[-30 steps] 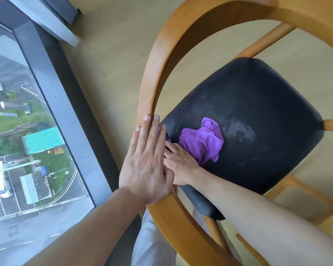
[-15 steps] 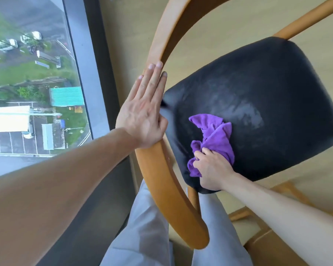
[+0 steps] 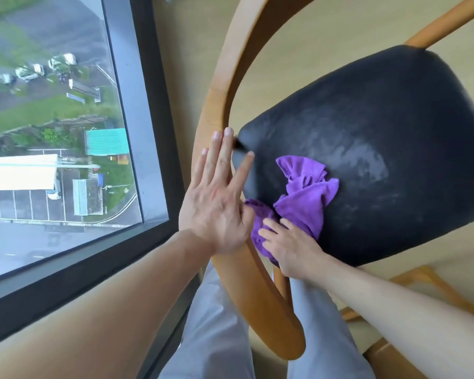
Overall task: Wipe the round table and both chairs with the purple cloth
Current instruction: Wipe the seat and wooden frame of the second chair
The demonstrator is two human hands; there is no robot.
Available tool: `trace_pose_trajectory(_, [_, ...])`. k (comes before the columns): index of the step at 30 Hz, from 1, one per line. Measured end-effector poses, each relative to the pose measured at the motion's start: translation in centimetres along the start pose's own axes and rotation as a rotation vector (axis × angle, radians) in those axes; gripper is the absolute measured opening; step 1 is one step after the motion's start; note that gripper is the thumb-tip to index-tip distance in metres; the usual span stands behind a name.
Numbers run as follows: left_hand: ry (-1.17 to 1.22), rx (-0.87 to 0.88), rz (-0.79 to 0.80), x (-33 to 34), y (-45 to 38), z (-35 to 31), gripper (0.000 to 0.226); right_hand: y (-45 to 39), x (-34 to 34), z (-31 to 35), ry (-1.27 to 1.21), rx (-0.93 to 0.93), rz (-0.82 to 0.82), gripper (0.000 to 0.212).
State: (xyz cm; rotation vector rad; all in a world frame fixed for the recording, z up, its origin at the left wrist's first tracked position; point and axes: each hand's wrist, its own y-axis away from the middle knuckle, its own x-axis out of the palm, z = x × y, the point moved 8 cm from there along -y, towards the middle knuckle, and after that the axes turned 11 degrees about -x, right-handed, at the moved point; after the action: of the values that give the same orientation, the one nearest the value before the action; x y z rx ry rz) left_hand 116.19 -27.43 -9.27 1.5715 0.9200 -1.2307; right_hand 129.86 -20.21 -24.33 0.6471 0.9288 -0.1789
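While hands grip it, purple cloth bunches diagonally.

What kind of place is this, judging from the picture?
Probably a room high up in a tall building, perhaps a flat or an office. The large window looks far down on roads and rooftops, and a wooden chair with a dark padded seat stands on a pale floor.

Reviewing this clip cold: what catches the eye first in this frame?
The purple cloth, bunched on the near left part of the black chair seat, with the right hand gripping its near end. Beside it, the left hand rests flat on the curved wooden backrest, next to the window.
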Motion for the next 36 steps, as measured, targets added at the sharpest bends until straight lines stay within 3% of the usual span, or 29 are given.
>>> trace_pose_trajectory(2, [0.009,-0.003,0.0,-0.1,0.0,0.1,0.083,2.1,0.4,0.4,-0.03,-0.049,0.086,0.026])
trace_pose_trajectory(4, [0.01,-0.002,-0.009,-0.2,0.1,0.2,0.083,2.2,-1.1,0.3,-0.057,-0.065,0.047,0.014])
trace_pose_trajectory(6, [-0.008,0.004,-0.003,-0.1,0.1,0.2,0.08,0.5,-4.0,0.2,-0.091,-0.083,-0.122,0.01])
trace_pose_trajectory(8, [-0.014,0.006,-0.002,0.0,0.0,0.3,0.074,-1.7,-6.6,-0.3,-0.164,-0.055,-0.326,0.025])
trace_pose_trajectory(9, [-0.018,0.005,-0.003,0.1,0.0,0.3,0.071,-2.7,-6.9,-0.7,-0.196,-0.018,-0.348,0.035])
trace_pose_trajectory(11, [-0.003,0.003,-0.014,0.0,0.1,0.3,0.066,-4.0,-4.7,-0.9,-0.128,0.027,-0.145,0.048])
trace_pose_trajectory(14, [0.051,0.014,-0.006,-0.1,0.1,0.0,0.067,-2.0,-0.6,0.5,0.097,-0.053,0.047,0.04])
trace_pose_trajectory(18, [0.061,0.005,-0.003,-0.2,0.1,0.3,0.07,2.6,2.1,2.6,0.022,-0.162,0.126,0.028])
trace_pose_trajectory(22, [0.0,0.004,-0.008,0.0,0.2,0.3,0.07,4.4,0.1,1.9,-0.083,-0.076,0.137,0.014])
trace_pose_trajectory(24, [-0.013,0.002,-0.005,0.2,0.2,0.2,0.069,4.1,-1.8,0.8,-0.166,0.0,0.046,0.012])
trace_pose_trajectory(26, [-0.016,0.002,-0.005,0.2,0.2,0.2,0.068,3.2,-4.9,-0.8,-0.259,0.068,-0.159,0.018])
trace_pose_trajectory(29, [-0.006,0.007,-0.01,0.3,0.5,0.2,0.064,0.7,-9.0,-5.3,-0.281,0.253,-0.43,0.053])
trace_pose_trajectory(31, [-0.013,0.013,-0.016,0.4,0.4,0.2,0.064,-1.2,-9.6,-8.9,-0.239,0.427,-0.358,0.072])
trace_pose_trajectory(33, [-0.017,0.016,-0.022,0.3,0.2,0.1,0.065,-2.6,-8.2,-10.7,-0.244,0.554,-0.269,0.079])
trace_pose_trajectory(36, [-0.055,0.051,0.012,0.6,0.1,-0.2,0.068,-1.8,-5.0,-8.9,-0.242,0.616,-0.268,0.086])
